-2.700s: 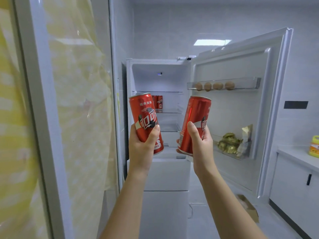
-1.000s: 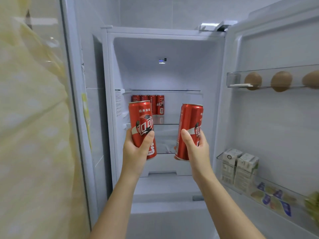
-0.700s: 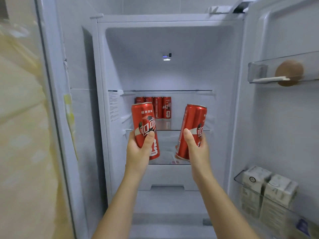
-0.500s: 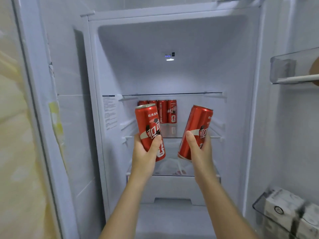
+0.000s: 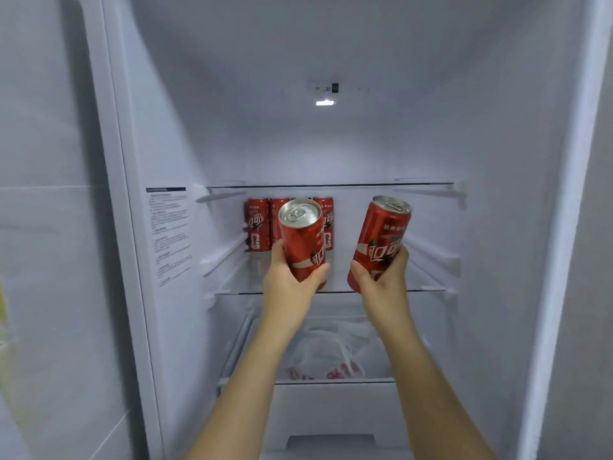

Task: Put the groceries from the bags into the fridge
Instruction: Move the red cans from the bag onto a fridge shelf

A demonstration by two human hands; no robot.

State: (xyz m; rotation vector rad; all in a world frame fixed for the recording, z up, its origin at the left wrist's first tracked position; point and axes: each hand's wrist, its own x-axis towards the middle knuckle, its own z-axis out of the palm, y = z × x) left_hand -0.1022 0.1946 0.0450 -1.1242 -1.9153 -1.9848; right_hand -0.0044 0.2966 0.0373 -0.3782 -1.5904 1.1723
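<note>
The left hand (image 5: pixel 289 279) gripped the low part of the left can (image 5: pixel 301 239), and the right hand (image 5: pixel 381 280) gripped the right can (image 5: pixel 381 235) the same way. Both cans were held up in the fridge (image 5: pixel 331 144), before the middle shelf (image 5: pixel 428 289), tops leaning apart. The left can hid some back cans (image 5: pixel 257 227). The bag (image 5: pixel 331 353) below was blurry. Both arms reached forward.

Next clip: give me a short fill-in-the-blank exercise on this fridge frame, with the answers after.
1. The left hand grips the left can and the right hand grips the right can; both are coloured ____.
2. The stored cans stand ____ the left can, deeper in the fridge.
3. A white plastic bag lies on the level ____ the glass shelf bearing the stored cans.
Missing words: red; behind; below.
</note>
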